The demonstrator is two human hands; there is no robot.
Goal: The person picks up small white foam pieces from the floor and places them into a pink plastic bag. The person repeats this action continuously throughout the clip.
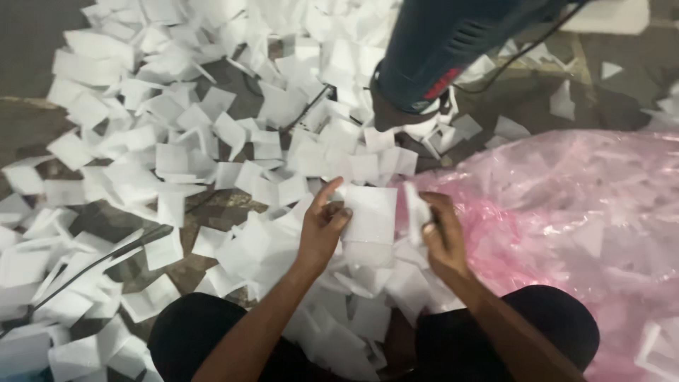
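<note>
1. A person sits on the floor [28, 42] and looks down at two bare hands. Both knees, in black cloth, show at the bottom.
2. The left hand [322, 226] holds a white pad [369, 216] by its left edge. The thumb is on top and the fingers are under it, so the grip is closed on the pad. The pad is held up flat, facing the person, likely so it is easy to see.
3. The right hand [442, 237] is just right of the pad. It pinches one thin white piece [416, 212] that stands on its edge, so this grip is closed too.
4. The pad is up in the air, in the middle, just above the knees.
5. A pile [177, 148] of white pieces lies all over the floor, left of the pad and above it. There are too many to count, far more than a hundred. They lie every way, as if dropped loose.
6. One big pink bag [566, 205] lies right of the pad. It is see-through, and more white pieces show inside. I cannot count them.
7. One other person's leg [445, 42], in blue jeans, stands above the pad, with the foot in the pile.
8. A thin black cord [92, 265] lies across the floor, left of the pad and lower down. Another runs by the leg. That makes two.
</note>
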